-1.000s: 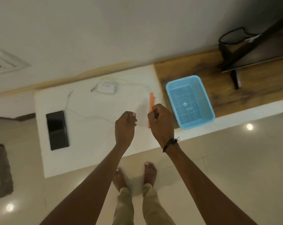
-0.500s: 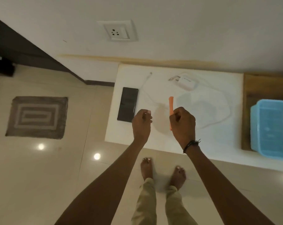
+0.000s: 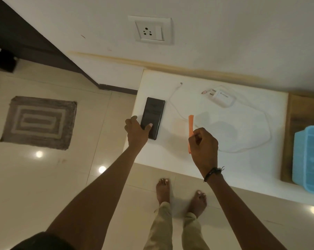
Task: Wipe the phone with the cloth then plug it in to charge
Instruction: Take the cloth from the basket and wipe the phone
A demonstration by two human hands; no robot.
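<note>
A black phone [image 3: 153, 112] lies face up near the left edge of the white table [image 3: 170, 156]. My left hand [image 3: 136, 131] is on its near end, thumb pressed on the screen and fingers curled round the left side. My right hand [image 3: 204, 147] hovers to the right of it, pinching an orange cloth [image 3: 190, 123] that hangs edge-on as a thin strip. A white charger adapter [image 3: 222, 99] sits at the back of the table. Its white cable [image 3: 176, 107] loops over the tabletop, with the free plug tip [image 3: 181, 84] behind the phone. A wall socket [image 3: 150, 30] is above the table.
A light blue plastic basket [image 3: 309, 159] stands on a wooden surface [image 3: 296, 114] at the right. A grey patterned mat [image 3: 39, 121] lies on the tiled floor at the left. My bare feet stand close to the table's front edge.
The view swung left, away from the basket. My left hand reached left from the table's middle onto the phone. My right hand kept the orange cloth.
</note>
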